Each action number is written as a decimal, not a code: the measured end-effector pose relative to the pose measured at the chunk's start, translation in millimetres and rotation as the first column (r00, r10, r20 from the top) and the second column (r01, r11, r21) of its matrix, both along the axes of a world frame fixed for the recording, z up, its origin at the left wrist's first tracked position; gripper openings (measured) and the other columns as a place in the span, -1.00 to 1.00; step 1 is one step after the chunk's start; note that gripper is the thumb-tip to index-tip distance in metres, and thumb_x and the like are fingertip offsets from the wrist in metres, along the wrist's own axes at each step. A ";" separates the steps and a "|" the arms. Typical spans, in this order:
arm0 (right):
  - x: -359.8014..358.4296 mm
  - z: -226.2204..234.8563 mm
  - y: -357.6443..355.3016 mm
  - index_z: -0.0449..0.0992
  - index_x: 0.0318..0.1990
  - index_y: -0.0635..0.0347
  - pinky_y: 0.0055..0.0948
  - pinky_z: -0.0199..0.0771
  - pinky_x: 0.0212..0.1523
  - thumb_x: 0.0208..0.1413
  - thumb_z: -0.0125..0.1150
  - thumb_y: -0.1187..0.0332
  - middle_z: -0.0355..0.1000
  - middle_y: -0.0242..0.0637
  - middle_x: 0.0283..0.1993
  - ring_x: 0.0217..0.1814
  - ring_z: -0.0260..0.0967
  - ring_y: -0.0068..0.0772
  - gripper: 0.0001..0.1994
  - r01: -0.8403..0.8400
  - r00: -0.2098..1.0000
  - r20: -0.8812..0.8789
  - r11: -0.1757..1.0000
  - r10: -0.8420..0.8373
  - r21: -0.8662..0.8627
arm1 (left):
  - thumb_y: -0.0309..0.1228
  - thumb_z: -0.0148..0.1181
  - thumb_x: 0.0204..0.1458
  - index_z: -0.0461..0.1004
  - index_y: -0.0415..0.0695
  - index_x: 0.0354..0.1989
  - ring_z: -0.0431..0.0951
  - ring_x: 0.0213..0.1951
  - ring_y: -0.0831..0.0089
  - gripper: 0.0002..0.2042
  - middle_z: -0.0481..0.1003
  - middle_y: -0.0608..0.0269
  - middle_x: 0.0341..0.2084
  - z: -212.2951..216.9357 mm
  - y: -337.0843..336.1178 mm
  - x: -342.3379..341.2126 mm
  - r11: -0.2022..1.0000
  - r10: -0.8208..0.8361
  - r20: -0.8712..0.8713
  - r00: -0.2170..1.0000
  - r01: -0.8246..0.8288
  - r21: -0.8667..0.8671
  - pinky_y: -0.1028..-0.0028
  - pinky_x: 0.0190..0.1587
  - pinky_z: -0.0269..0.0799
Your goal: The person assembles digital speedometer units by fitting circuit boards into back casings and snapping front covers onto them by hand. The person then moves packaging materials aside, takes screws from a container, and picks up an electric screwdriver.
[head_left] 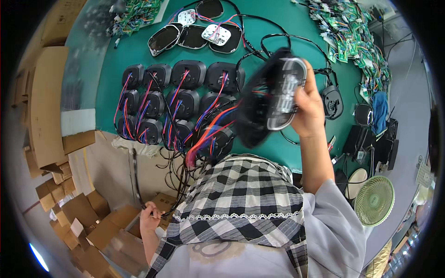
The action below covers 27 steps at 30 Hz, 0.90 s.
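black housing [273, 99] w/ wires in right hand [308, 109]

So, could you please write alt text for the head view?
The right hand lifts a black housing trailing red and blue wires above a green table. Rows of similar black housings lie there. The left hand grips black cables below the table edge, near cardboard boxes.
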State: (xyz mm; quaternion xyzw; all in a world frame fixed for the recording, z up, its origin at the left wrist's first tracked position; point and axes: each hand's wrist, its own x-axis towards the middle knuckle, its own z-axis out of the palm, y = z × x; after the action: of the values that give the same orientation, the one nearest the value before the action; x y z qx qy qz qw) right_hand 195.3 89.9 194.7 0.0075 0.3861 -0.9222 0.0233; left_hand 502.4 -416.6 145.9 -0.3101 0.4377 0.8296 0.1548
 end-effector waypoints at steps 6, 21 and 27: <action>14.3 -9.1 32.6 0.18 0.22 -0.06 -0.31 0.43 -0.52 0.15 0.11 0.16 0.40 -0.18 -0.13 -0.38 0.40 -0.25 -0.51 -0.117 0.990 -0.112 0.947 0.087 -0.299 | -0.29 0.05 0.09 0.41 -0.12 -0.11 0.49 -0.45 0.26 -0.75 0.42 0.17 -0.67 -106.7 -41.6 112.4 0.205 -0.604 0.504 0.617 0.732 -0.650 0.40 -0.30 0.38; 91.3 -48.5 89.3 0.19 -0.01 -0.07 -0.28 0.49 -0.69 0.21 0.01 0.32 0.36 0.11 -0.24 -0.58 0.42 0.02 -0.77 -0.594 0.795 -0.448 0.670 0.409 -0.444 | -0.33 0.09 0.09 0.39 -0.23 -0.44 0.34 -0.54 0.55 -0.80 0.39 0.27 -0.63 -122.5 118.2 -188.1 0.406 -0.658 0.207 0.724 0.573 -0.712 0.46 -0.45 0.26; 91.7 -37.4 70.4 0.17 0.05 -0.10 -0.31 0.52 -0.61 0.17 0.11 0.33 0.31 0.09 -0.22 -0.54 0.41 0.00 -0.66 -0.463 0.884 -0.313 0.752 0.348 -0.469 | -0.23 0.37 -0.24 0.09 0.24 0.27 0.06 0.28 0.03 -0.19 0.07 0.11 0.26 -107.2 362.8 -319.8 -0.190 -0.970 0.216 -0.115 -0.201 -0.961 0.00 0.24 0.03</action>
State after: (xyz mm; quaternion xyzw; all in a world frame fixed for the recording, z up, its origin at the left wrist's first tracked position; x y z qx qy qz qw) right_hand 287.0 160.2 157.3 -0.1792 0.1084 -0.9602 0.1847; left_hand 182.6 -53.7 38.7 0.4690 0.8676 0.1352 0.0946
